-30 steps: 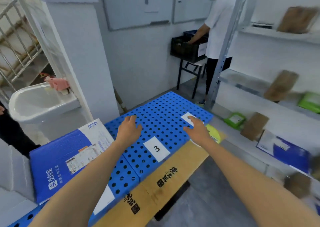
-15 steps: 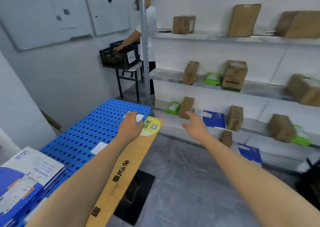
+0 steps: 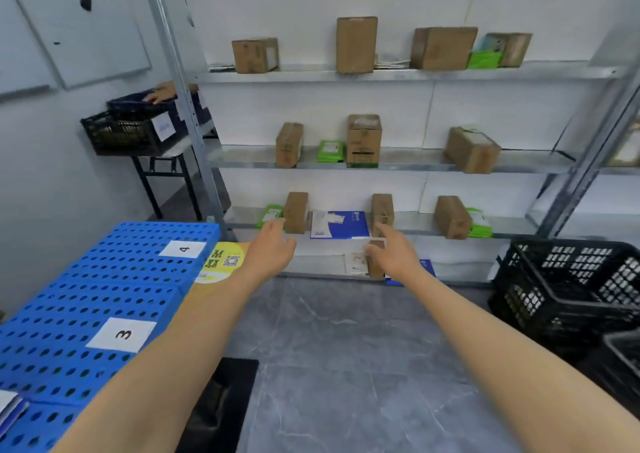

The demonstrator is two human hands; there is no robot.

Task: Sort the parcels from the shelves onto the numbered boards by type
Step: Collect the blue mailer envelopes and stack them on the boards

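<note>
Metal shelves ahead carry several brown cardboard boxes, green pouches and blue flat envelopes. A blue envelope lies on the lower shelf between two brown boxes. My left hand and my right hand reach out in front of that shelf, both empty with relaxed fingers, apart from the parcels. Blue perforated boards at the left bear labels 3 and 4.
A black crate stands on the floor at the right. Another black crate sits on a small table at the back left, with another person's hand on it. A yellow sticker marks the wooden edge beside board 4. Grey floor lies ahead.
My view has swung right from the blue boards to face the shelves. Both empty hands have moved off the boards and now stretch toward the lower shelf.
</note>
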